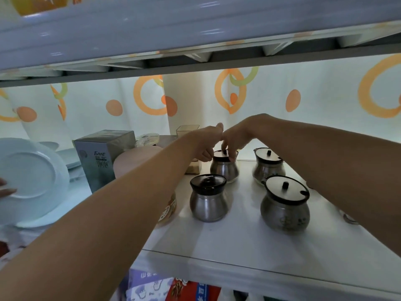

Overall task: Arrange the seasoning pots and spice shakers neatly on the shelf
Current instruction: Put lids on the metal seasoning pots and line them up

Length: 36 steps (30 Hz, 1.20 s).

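Observation:
Several steel seasoning pots with black-rimmed lids stand on the white shelf [238, 242]. At the front are a shaker-type pot [208, 200] and a lidded pot [285, 205]; at the back are a second lidded pot [268, 165] and the back-left pot [224, 168]. My right hand [233, 139] reaches over the back-left pot, fingertips on its lid and knob. My left hand [204, 142] is closed in a fist beside that pot's left rim, thumb up, touching it. Whether the left fingers grip the pot is hidden.
A grey carton [102, 157], a pink lid or bowl [134, 159] and white plates [32, 181] crowd the shelf's left part. Another person's fingers [5, 190] touch a plate. A clear container [187, 130] stands at the back. An upper shelf [195, 61] hangs low overhead.

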{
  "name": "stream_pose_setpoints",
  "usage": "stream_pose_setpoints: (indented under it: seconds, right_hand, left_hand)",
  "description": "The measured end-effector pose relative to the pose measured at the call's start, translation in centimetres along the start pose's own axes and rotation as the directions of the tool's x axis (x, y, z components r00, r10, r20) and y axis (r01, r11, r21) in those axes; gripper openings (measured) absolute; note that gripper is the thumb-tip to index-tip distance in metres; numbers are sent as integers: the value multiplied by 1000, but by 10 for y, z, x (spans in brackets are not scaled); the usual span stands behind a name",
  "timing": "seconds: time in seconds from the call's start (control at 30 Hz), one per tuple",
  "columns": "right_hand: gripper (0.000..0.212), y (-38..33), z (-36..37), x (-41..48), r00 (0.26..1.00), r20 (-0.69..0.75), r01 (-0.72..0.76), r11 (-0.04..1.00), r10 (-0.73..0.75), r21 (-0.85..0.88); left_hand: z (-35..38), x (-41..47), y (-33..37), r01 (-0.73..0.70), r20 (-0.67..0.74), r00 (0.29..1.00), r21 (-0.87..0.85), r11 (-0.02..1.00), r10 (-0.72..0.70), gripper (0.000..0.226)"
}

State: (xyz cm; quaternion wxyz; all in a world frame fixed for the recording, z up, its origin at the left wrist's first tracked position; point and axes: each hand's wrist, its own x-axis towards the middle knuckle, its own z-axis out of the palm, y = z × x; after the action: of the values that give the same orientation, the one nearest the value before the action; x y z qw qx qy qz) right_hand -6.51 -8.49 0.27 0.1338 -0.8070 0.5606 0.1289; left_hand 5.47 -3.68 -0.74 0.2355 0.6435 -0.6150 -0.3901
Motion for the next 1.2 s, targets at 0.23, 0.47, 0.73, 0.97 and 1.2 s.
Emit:
stream_pose_setpoints:
  seconds: [0.23,0.47,0.73,0.97,1.2]
  right_hand:
    - [83,0,-1,-1,1000,-22,-6,999,7,35]
    - [93,-6,2,1,996,-79,-48,999,50,22]
    - [97,1,-4,-9,992,-127,-6,1000,4,-9]
    - [72,7,5,-4,998,13,58,998,-58,26]
    - [81,10,4,-2,998,-2,61,998,-61,3]
  left_hand:
    - [-2,-3,0,-5,8,1000,40,999,4,65]
    - [0,-2,0,-32,-29,999,28,999,32,58]
    - [1,1,-7,-120,-84,988,151,981,133,48]
    - [3,8,-18,-189,-144,948,467,864,285,24]
    - [16,19,-20,-179,-176,933,532,828,315,25]
